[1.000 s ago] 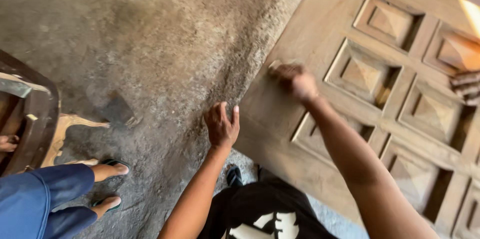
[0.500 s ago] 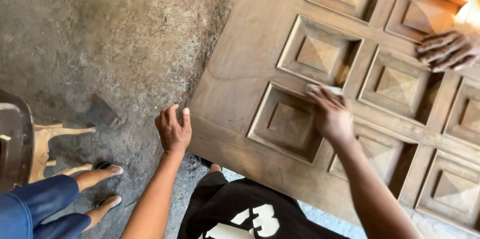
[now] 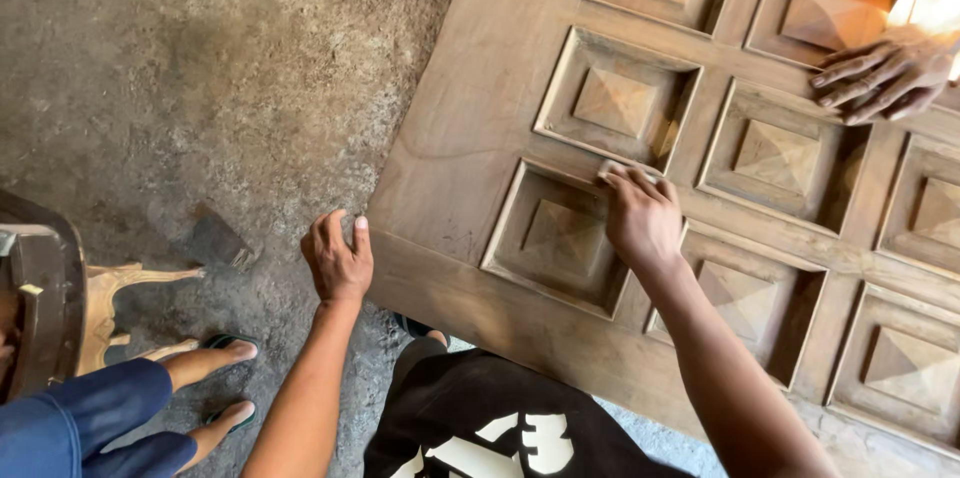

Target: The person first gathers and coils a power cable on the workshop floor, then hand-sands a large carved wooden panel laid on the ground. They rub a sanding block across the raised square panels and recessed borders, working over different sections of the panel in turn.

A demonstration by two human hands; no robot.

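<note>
A large carved wooden door (image 3: 470, 128) with raised square panels lies flat on the ground. My right hand (image 3: 640, 218) presses a small pale piece, likely sandpaper (image 3: 612, 170), against the rail between two panels. My left hand (image 3: 338, 258) grips the door's corner edge, fingers curled over it. Another person's hand (image 3: 880, 73) rests on the door at the upper right.
Rough grey concrete floor (image 3: 200, 68) fills the left. A dark wooden furniture piece with a carved pale leg (image 3: 110, 288) stands at the far left. Beside it are a person's feet in sandals (image 3: 215, 358) and blue trousers (image 3: 80, 423).
My right hand has slid from the door's left edge to the rail between the panels. The view shifted right; my left hand stays on the door's corner.
</note>
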